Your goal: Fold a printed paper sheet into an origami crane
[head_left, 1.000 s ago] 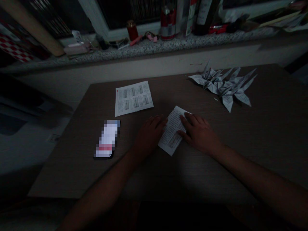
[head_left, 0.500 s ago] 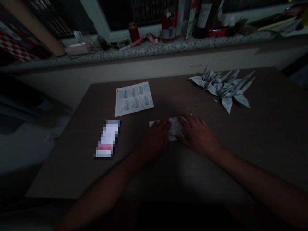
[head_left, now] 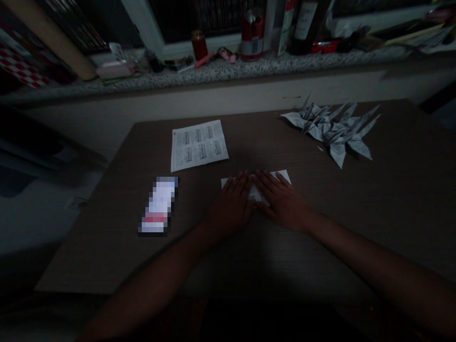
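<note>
A folded sheet of printed paper (head_left: 255, 193) lies flat on the dark wooden table (head_left: 142, 266) in front of me. My left hand (head_left: 233, 199) rests flat on its left half, fingers stretched out. Across the right half lies my right hand (head_left: 278, 195), also flat with the fingers extended. The fingertips of both hands nearly meet near the paper's middle, and the thumbs come close together at its near edge. Much of the paper is hidden under the hands; its upper corners and a strip in the centre show.
Left of the hands lies a phone (head_left: 159, 206) with a lit, blurred screen. Behind it is a flat printed sheet (head_left: 199, 145). Several folded paper cranes (head_left: 333, 128) sit at the back right. A stone windowsill (head_left: 213, 71) holds a red can (head_left: 252, 35), a dark bottle (head_left: 304, 28) and clutter.
My right hand has slid left across the paper toward my left hand, uncovering the paper's right corner. My left hand stays in nearly the same place.
</note>
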`<state>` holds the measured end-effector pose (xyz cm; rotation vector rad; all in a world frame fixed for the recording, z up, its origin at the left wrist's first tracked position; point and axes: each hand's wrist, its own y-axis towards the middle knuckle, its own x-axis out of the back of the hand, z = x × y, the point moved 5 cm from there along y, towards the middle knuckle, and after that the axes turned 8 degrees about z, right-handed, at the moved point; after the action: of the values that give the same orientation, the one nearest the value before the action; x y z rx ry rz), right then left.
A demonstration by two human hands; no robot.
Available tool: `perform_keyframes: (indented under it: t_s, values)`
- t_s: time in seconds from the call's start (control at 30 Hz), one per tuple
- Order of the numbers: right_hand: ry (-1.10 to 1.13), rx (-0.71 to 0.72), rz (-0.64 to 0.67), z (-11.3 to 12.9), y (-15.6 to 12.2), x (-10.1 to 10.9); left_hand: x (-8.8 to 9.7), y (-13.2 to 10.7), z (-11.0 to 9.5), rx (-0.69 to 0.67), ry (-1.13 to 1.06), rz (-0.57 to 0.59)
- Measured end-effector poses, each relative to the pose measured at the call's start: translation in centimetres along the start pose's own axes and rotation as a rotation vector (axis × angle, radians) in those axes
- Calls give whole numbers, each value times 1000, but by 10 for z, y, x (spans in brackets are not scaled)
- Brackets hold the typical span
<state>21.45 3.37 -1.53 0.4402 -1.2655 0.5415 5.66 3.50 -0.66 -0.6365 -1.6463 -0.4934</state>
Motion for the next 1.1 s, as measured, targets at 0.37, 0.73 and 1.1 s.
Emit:
perform_keyframes:
  t_s: [0.37, 0.73, 1.1]
  values:
    - [-5, -56, -28, -23, -14, 1, -2, -1, 1, 15, 16, -2]
    - [-4, -106, -28, -35, -23, 5, 7, -15, 15, 63, 52, 55]
    - [-16, -121, -38, -33, -24, 5, 9, -32, 37, 95, 100, 75]
